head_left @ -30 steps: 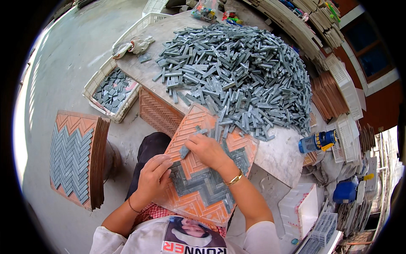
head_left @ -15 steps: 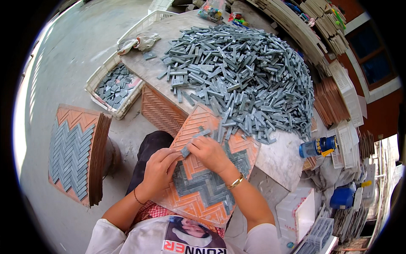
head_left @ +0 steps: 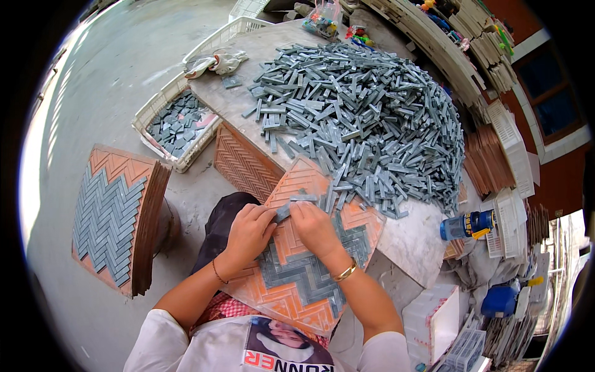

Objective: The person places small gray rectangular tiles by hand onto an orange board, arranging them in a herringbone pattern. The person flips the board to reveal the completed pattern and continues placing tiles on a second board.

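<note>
A grey stone strip (head_left: 283, 212) lies between my two hands over the orange herringbone tray (head_left: 291, 240). My left hand (head_left: 250, 230) is closed, its fingertips pinching the strip's left end. My right hand (head_left: 315, 228) is closed too, its bent fingers at the strip's other end. Just beyond my right fingertips, another grey strip (head_left: 304, 198) rests on the tray. Grey strips laid in a zigzag band (head_left: 297, 273) fill the tray's middle, with bare orange slots on both sides. The tray slants from my lap up against the table edge.
A big heap of grey strips (head_left: 365, 118) covers the pale table (head_left: 412, 239). To the left stands a tray stack (head_left: 152, 223) topped by a filled tray (head_left: 108, 217). Beyond it sits a white crate (head_left: 180, 162) of stone pieces. A blue bottle (head_left: 460, 227) is at the right.
The strip between my hands has shifted slightly right and up in the picture, and both hands with it. My right hand has turned more upright. The whole view has shifted a little.
</note>
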{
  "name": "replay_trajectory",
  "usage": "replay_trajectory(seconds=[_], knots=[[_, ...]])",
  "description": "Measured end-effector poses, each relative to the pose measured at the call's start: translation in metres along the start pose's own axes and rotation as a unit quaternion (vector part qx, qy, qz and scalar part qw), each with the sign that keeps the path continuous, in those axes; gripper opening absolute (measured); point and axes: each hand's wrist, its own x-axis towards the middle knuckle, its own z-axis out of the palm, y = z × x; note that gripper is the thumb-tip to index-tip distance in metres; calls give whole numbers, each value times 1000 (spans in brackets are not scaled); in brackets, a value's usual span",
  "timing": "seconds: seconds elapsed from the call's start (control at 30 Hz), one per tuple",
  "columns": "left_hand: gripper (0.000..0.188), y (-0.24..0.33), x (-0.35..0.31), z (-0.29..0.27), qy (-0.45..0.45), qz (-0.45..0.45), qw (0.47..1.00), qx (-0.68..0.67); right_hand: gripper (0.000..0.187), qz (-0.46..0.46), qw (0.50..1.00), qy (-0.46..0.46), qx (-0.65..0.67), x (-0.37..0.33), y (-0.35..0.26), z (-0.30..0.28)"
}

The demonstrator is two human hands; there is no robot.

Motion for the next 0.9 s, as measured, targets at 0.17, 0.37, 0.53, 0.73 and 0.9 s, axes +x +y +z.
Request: replay_trajectory(seconds=[0.17, 0.37, 0.53, 0.73, 0.9], knots=[[27, -2, 2, 2, -11, 1, 1000, -5, 20, 31, 994, -11, 109, -6, -3, -10], [26, -12, 1, -2, 18, -11, 998, -58, 22, -2, 994, -51, 100, -4, -8, -13], [24, -18, -6, -16, 33, -45, 997, -54, 23, 52, 991, -62, 109, -10, -20, -16], [21, -14, -16, -10, 19, -61, 995, -70, 22, 78, 988, -19, 129, -6, -28, -13], [18, -15, -15, -11, 22, -49, 997, -61, 24, 94, 985, -58, 133, -5, -27, -13]])
